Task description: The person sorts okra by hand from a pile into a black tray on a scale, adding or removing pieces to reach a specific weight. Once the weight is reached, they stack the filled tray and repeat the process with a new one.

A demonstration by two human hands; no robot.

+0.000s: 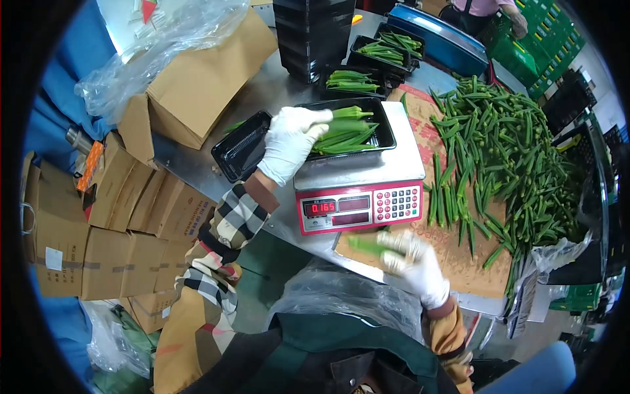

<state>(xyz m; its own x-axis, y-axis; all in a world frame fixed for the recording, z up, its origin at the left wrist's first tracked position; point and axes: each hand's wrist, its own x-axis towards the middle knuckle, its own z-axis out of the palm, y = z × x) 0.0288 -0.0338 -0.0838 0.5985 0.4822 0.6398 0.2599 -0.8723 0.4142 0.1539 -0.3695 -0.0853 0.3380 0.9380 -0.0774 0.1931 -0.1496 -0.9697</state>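
Observation:
My left hand (pixel 289 144), in a white glove, reaches over the left side of a black tray on the scale. Its fingers are closed at the ends of some okra (pixel 348 136) lying in that tray (pixel 392 134). The red and white scale (pixel 361 205) bears the tray on its metal plate and reads 0.165. My right hand (pixel 423 270), also gloved, is in front of the scale, closed around okra (pixel 367 245) that is blurred by motion. A second black tray (pixel 241 150) lies tilted beside the scale, close to my left wrist.
A big pile of loose okra (pixel 505 157) covers the cardboard (pixel 472 269) on the right. Filled trays (pixel 354 82) stand behind the scale, beside a tall stack of black trays (pixel 312 39). An open carton (pixel 197 85) is at left. Another person (pixel 482 13) stands beyond.

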